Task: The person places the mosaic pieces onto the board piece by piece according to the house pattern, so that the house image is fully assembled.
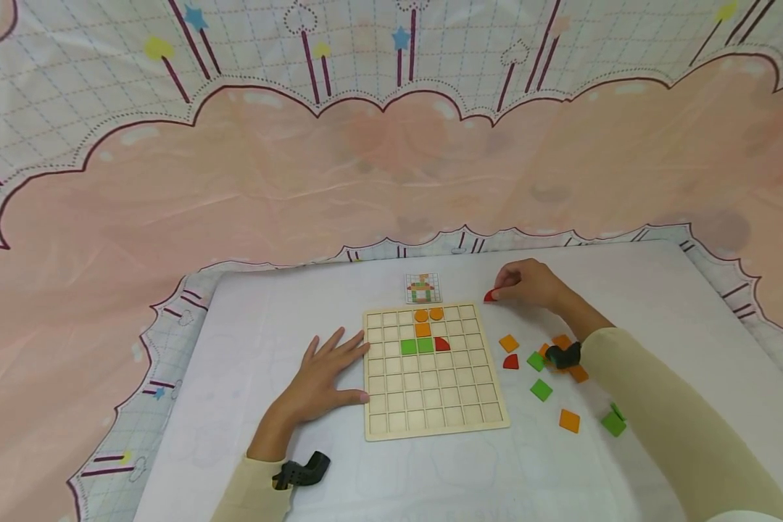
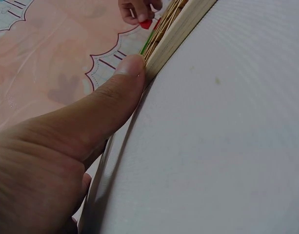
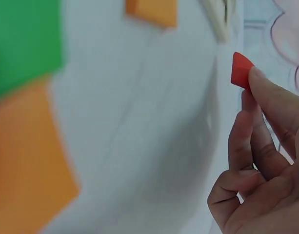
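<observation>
A wooden grid board (image 1: 440, 399) lies on the white table. My left hand (image 1: 317, 383) is spread at its left side, fingertips and thumb touching the edge. Between thumb and fingers, my right hand (image 1: 532, 283) pinches a red quarter-circle piece (image 3: 241, 70), just off the board's upper right corner. Set in the grid are two orange round pieces (image 1: 420, 316), an orange square (image 1: 423, 330) below them, two green squares (image 1: 408, 347) side by side, and another red quarter-circle (image 1: 441, 344) at their right.
Behind the board lies a small pattern card (image 1: 423, 288). Right of the board are scattered loose pieces: a red quarter-circle (image 1: 511, 362), several green squares (image 1: 541, 390) and several orange squares (image 1: 569, 420), some partly hidden by the right wrist. A patterned curtain (image 1: 365, 174) hangs behind the table.
</observation>
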### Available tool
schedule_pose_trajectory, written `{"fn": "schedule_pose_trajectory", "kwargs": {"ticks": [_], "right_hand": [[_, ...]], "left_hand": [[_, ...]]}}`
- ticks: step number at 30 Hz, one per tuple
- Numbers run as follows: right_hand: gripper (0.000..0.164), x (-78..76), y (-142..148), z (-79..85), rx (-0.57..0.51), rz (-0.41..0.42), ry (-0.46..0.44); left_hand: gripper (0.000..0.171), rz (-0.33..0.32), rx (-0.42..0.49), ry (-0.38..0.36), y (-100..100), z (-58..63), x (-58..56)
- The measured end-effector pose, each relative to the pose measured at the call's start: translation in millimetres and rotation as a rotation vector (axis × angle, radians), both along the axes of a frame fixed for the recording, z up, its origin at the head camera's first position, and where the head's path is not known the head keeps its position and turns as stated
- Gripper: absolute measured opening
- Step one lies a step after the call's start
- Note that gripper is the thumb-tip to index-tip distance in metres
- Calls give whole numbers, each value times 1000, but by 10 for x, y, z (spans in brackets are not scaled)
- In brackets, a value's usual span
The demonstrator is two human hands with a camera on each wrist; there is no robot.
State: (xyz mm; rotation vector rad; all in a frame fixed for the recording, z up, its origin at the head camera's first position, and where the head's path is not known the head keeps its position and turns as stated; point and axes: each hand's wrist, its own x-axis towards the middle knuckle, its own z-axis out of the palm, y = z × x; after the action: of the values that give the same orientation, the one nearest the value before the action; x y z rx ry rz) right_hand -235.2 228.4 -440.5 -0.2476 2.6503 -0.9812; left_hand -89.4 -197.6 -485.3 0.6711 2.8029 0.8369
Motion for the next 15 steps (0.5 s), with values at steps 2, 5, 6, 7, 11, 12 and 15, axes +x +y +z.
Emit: {"fn": "schedule_pose_trajectory", "kwargs": {"ticks": [2,5,6,7,11,12,15], "right_hand": [[17,4,-82,14,-20,15,-14],[16,6,-215,23,-37,37,-32],[16,9,-260,25,-44,48,-36],[16,11,-303,22,-50,56,-42],[15,29,-481,8,-91,82,-70],[14,36,-526,7,-102,85,-75],[13,64,-665,9,-124,95,-93]], "left_hand": [[91,-1,2,-1,-2,-1,-1],[91,0,4,-4,-7,-4,-3],[91,0,4,-3,-8,-6,-4],[91,0,6,-4,-9,-7,-4],[91,-4,8,-1,-12,-12,-7],[91,-5,6,0,-12,-14,-8],[92,-5,2,-3,-11,-14,-10]]}}
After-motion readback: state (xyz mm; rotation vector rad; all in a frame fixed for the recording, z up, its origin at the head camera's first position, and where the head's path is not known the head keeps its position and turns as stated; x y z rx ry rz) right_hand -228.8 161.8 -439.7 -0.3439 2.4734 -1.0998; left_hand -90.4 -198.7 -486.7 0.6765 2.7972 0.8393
